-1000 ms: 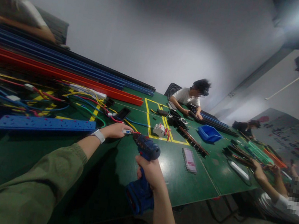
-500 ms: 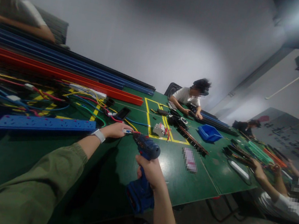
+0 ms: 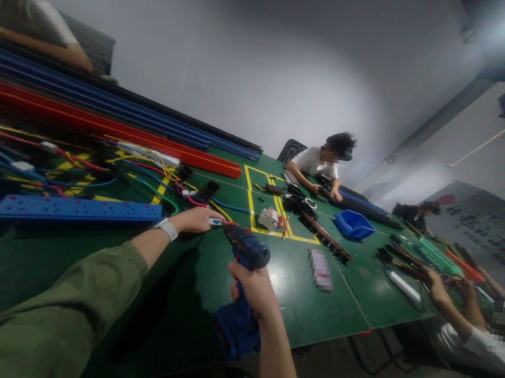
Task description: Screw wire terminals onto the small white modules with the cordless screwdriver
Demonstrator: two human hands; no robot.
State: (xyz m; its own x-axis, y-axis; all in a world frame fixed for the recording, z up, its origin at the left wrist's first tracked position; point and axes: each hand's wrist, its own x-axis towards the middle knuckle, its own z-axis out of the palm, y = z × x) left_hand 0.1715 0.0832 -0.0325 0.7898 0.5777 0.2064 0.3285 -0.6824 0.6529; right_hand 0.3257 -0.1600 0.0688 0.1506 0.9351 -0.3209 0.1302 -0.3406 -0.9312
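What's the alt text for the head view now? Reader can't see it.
A right hand grips a blue power drill, its nose at a small pale part held by the left hand over a green table. Blue socket strips and tangled coloured wires lie to the left; a blue bin stands farther off, with co-workers around the table.

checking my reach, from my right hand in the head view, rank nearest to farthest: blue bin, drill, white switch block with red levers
1. Drill: gripped in the right hand.
2. White switch block: on the table, ahead, beyond the drill.
3. Blue bin: farther off, ahead and to the right.
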